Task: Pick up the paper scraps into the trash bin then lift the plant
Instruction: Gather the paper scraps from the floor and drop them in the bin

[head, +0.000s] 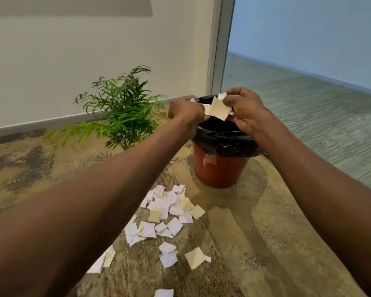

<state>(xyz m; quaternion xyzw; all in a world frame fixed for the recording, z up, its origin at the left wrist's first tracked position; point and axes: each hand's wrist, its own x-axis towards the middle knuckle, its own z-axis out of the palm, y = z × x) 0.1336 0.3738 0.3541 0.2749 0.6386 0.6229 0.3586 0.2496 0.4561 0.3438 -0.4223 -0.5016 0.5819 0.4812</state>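
Over bin rim (223,144) (floor beside open): hands (214,110), scraps (217,108).

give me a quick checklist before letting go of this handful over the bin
1. Both hands over the bin mouth: left hand and right hand sit above the trash bin. Ok.
2. Held scraps fully over the opening: ok.
3. Black liner open, folded over the rim: ok.
4. How full the bin is: cannot tell.
5. Floor cleared: many loose scraps on the carpet. Not ok.
6. Plant ready for lifting: untouched left of the bin, but scraps remain. Not ok.
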